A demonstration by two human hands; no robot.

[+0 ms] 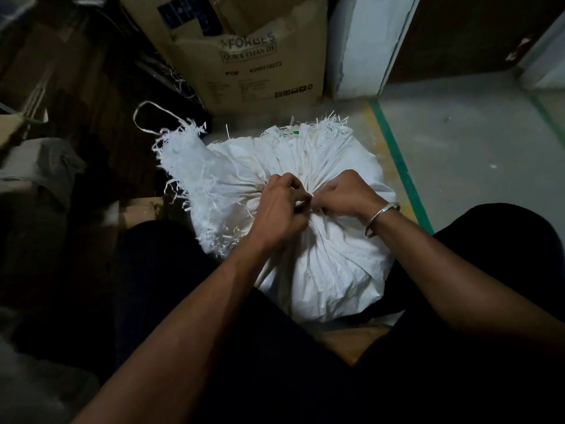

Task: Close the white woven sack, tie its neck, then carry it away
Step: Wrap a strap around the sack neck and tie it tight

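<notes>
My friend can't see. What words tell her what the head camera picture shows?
A person's left hand and right hand pinch the gathered neck of a full white woven sack between their knees. A cardboard box stands behind it; a green line crosses the grey floor.

A cardboard box (244, 56) printed FORBES QUICK CLEAN DX stands on the grey floor (458, 142), just beside a white pillar (360, 41). A green tape line (397, 160) runs along the floor. A dark panel (458, 35) stands right of the pillar.
</notes>
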